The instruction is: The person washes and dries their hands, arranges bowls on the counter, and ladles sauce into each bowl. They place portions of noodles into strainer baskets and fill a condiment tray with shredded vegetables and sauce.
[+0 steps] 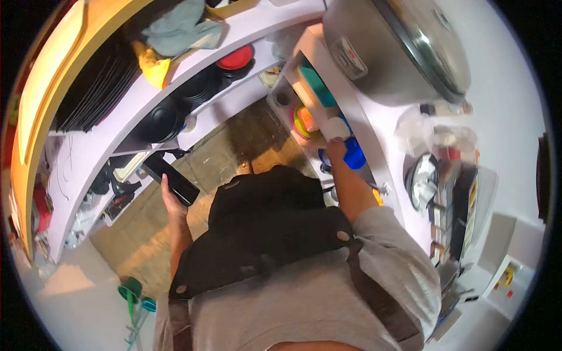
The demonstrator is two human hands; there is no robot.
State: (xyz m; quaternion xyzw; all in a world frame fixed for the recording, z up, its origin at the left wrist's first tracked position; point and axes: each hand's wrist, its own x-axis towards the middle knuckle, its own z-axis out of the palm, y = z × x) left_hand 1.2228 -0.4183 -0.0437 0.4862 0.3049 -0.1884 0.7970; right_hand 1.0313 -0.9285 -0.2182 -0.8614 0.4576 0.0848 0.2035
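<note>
My left hand (171, 200) is closed around the near end of a black, flat rectangular object (175, 181), held tilted above the floor; its exact kind is unclear. On the other side, my right hand (336, 150) reaches into the shelf under the right counter. Its fingers are bunched against a rounded white object (338, 127) whose kind I cannot make out. Directly beside that hand is a blue container (355, 154). Stacked round pieces in pink and yellow (302, 121) and a teal container (318, 86) sit farther along the same shelf.
A large metal cooker (380, 52) stands on the right counter (383, 126). Black bowls (159, 124) and a red dish (236, 57) occupy the left shelf. Above are a grey-blue cloth (180, 29) and a yellow cloth (153, 65). A green tub (130, 288) stands at lower left.
</note>
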